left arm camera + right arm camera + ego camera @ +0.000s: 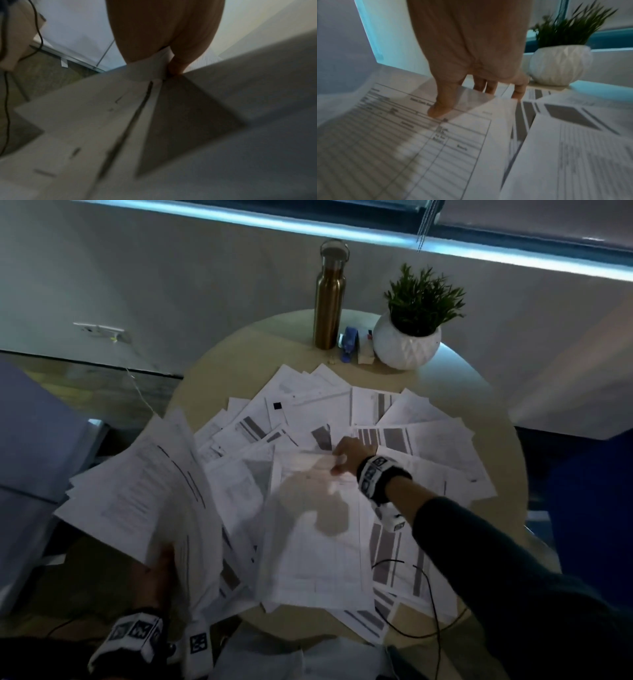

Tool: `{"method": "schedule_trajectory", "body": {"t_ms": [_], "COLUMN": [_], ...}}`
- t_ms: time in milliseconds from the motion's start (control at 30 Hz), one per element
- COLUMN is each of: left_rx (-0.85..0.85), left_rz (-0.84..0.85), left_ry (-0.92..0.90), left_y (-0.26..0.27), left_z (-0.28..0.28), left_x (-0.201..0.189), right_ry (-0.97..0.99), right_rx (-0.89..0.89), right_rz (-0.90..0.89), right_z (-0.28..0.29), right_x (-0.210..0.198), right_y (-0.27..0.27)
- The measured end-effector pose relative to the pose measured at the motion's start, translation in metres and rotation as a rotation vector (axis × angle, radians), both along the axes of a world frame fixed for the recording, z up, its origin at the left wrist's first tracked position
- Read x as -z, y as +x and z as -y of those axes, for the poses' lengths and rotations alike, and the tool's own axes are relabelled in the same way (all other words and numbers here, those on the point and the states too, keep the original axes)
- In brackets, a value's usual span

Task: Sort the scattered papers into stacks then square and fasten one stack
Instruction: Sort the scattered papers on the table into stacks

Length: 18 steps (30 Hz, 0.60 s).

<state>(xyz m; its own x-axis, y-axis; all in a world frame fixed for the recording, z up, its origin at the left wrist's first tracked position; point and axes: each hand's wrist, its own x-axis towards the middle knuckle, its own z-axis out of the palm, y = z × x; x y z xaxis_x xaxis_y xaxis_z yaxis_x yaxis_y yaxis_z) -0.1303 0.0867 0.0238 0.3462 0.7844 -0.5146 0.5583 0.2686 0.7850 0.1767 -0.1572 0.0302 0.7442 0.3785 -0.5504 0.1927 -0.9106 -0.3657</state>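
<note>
Many printed papers (pixel 404 419) lie scattered over a round beige table (pixel 260 344). My left hand (pixel 156 573) grips a fanned bundle of sheets (pixel 144 487) lifted off the table's left edge; the left wrist view shows those sheets (pixel 106 121) pinched between thumb and fingers. My right hand (pixel 346 455) pinches the top edge of a lined form sheet (pixel 318 529) over the middle of the pile. In the right wrist view the thumb lies on top of this form (pixel 419 142) and the fingers (pixel 488 86) sit behind its edge. A blue stapler (pixel 350 344) stands at the table's back.
A gold metal bottle (pixel 329 299) and a white pot with a green plant (pixel 407 337) (pixel 559 65) stand at the table's far edge beside the stapler. A black cable (pixel 435 604) runs over the papers near my right arm. A grey wall rises behind the table.
</note>
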Motion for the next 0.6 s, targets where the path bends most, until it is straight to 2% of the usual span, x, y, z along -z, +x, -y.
{"method": "schedule_trajectory", "body": {"t_ms": [100, 267, 433, 600], "left_rx": [-0.026, 0.004, 0.065, -0.008], "left_rz": [0.022, 0.068, 0.067, 0.098], "left_ry": [0.029, 0.002, 0.011, 0.094], "left_y": [-0.001, 0.008, 0.028, 0.038], "left_z": [-0.006, -0.019, -0.028, -0.034], "left_x": [-0.002, 0.001, -0.001, -0.01], "right_ry": [-0.071, -0.06, -0.082, 0.104], "right_rx": [-0.081, -0.151, -0.115, 0.036], "right_rz": [0.051, 0.129, 0.129, 0.107], "right_z": [-0.008, -0.003, -0.001, 0.002], "right_x": [0.012, 0.017, 0.021, 0.019], "right_y": [-0.012, -0.014, -0.013, -0.009]}}
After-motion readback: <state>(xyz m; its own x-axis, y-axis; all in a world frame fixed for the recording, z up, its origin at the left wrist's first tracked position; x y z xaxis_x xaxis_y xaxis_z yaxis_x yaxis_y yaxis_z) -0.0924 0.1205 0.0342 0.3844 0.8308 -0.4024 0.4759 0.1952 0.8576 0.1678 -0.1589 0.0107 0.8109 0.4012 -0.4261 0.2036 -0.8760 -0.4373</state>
